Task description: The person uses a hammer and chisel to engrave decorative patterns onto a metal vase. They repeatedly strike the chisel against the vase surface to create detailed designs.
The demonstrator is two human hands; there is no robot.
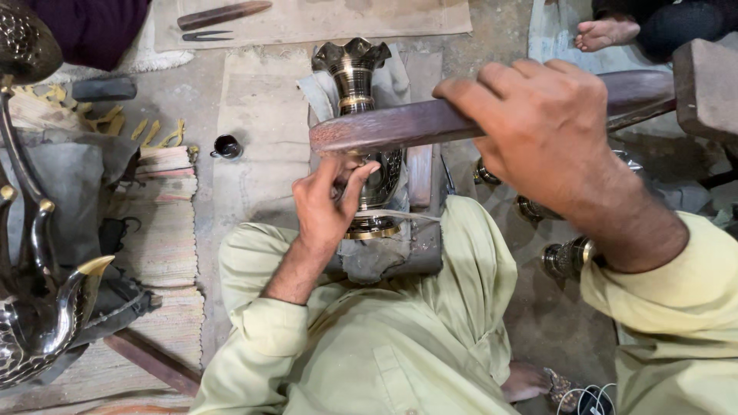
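Wooden stick [400, 127] runs across the frame above the vase, R hand [538, 127] fist-tight round it. Brass vase [361, 115] lies on cloth betw. the knees, flared mouth pointing away. L hand [327, 204] curled on vase body, fingers pinching sth small, can't tell what.

A small black cup [227, 146] sits beside yellow scraps [157, 132].
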